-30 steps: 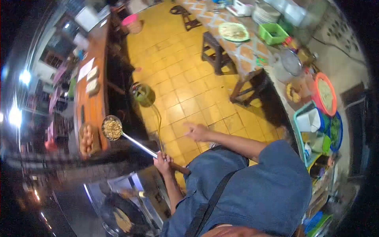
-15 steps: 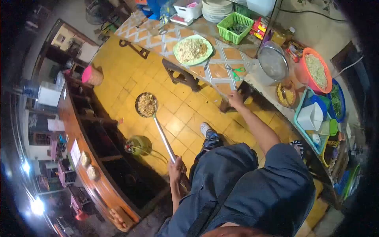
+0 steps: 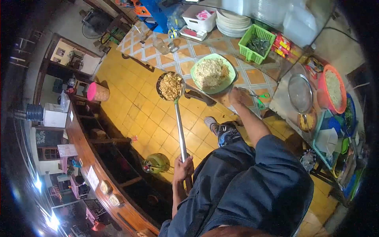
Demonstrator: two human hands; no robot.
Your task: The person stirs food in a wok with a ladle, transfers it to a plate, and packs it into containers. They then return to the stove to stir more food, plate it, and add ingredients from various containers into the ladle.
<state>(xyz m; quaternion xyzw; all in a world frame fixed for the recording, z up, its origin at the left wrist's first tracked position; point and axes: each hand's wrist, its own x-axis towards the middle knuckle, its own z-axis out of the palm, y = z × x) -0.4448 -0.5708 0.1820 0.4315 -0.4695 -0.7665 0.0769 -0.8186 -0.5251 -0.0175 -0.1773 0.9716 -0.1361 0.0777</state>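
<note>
My left hand (image 3: 182,170) is wrapped round the long metal handle of a ladle (image 3: 181,130). Its dark round bowl is heaped with brown cooked food (image 3: 171,87), perhaps fried rice, out over the floor beside the table. On the table's near edge stands a pale green plate (image 3: 229,87) piled with whitish shredded food (image 3: 211,73). Close to that plate's lower right rim is my right hand (image 3: 236,96), fingers curled in; I cannot tell what, if anything, they hold. Green-handled scissors (image 3: 261,100) lie just right of this hand.
Along the back of the tiled table (image 3: 189,50) are a stack of plates (image 3: 233,23), a green basket (image 3: 256,43) and a white bin (image 3: 199,19). An orange basin (image 3: 332,90) stands right. Left runs a wooden counter (image 3: 85,154); a gas cylinder (image 3: 156,162) stands on the floor.
The ladle has moved right and up, nearer the table and the plate. My right hand is now beside the plate's rim instead of well below it. The view has shifted too.
</note>
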